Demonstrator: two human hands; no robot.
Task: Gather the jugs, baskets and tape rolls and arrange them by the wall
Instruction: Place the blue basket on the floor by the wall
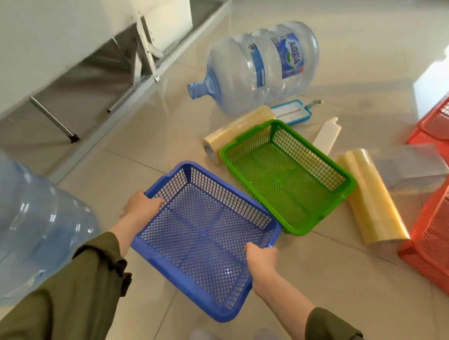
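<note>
Pale glossy floor tiles (157,298) carry the scattered things. Both hands hold the blue basket (206,238): the left hand (142,208) has its grip curled over one short rim, the right hand (260,259) has its grip pinching the opposite rim. Just beside it lies the green basket (288,177), with tape rolls (373,201) on either side. One jug (262,64) lies tipped over farther off; another jug (26,227) is at the left. Red baskets (445,236) sit at the right edge.
</note>
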